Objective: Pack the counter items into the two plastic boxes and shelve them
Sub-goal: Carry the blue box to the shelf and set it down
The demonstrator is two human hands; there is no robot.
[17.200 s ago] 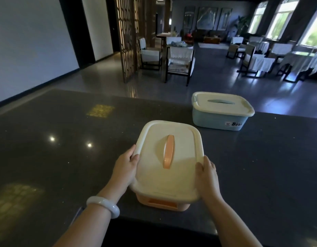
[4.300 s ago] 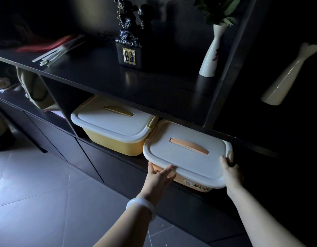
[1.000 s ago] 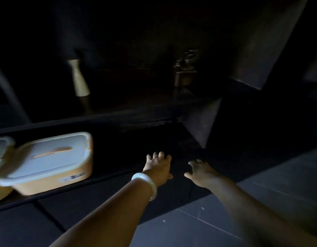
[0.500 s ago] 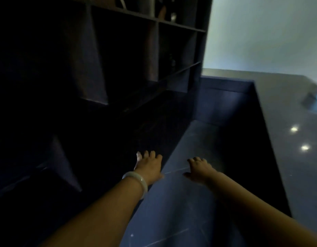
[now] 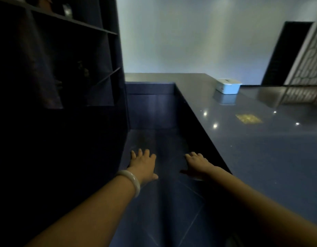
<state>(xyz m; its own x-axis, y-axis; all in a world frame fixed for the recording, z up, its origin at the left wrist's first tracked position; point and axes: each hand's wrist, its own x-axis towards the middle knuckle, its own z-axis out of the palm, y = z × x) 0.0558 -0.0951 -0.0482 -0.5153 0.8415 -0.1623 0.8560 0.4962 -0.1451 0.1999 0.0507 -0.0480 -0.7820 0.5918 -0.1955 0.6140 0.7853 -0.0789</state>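
A light blue plastic box (image 5: 227,86) with a white lid stands far off on the dark counter (image 5: 261,139), near its back right part. My left hand (image 5: 143,163), with a pale bangle on the wrist, and my right hand (image 5: 196,164) are both held out in front of me over the floor, fingers spread and holding nothing. The orange box is out of view.
A tall dark shelf unit (image 5: 56,77) fills the left side. Between it and the counter runs a narrow tiled floor aisle (image 5: 163,193) that ends at a low dark wall. A dark doorway (image 5: 287,50) and a lattice screen (image 5: 307,63) lie at the far right.
My view has swung right, away from the shelf with the orange box, to the counter, and the blue box has come into sight. Both hands stay empty and outstretched.
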